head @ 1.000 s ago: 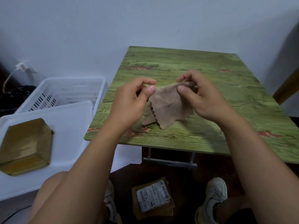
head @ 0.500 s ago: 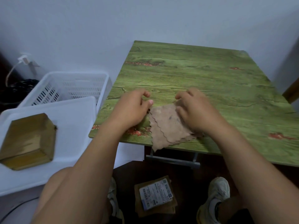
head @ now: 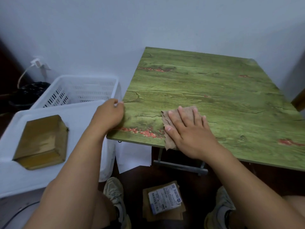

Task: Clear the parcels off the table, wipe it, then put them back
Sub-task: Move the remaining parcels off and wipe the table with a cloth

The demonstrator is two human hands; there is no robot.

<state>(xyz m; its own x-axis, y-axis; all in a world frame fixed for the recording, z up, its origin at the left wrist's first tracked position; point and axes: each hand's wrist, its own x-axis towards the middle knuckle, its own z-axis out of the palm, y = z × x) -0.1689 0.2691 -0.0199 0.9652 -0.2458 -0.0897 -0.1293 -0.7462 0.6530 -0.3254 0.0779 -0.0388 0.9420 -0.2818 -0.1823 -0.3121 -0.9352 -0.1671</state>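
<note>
A: What does the right hand (head: 189, 131) do on the table (head: 214, 90)?
B: It lies flat, fingers straight and slightly spread, pressing a brown cloth (head: 171, 123) onto the table's near edge; a corner of the cloth hangs over that edge.

A: And the left hand (head: 109, 115)?
B: It rests at the table's left edge, near the front corner, fingers curled over the edge.

A: Where are the parcels?
B: Off the table. A brown box parcel (head: 42, 141) sits on a white surface (head: 82, 116) left of the table; a flat labelled parcel (head: 164, 199) lies on the floor below the table's near edge, between two shoes. A white crate (head: 77, 90) stands left of the table, behind the white surface.
</note>
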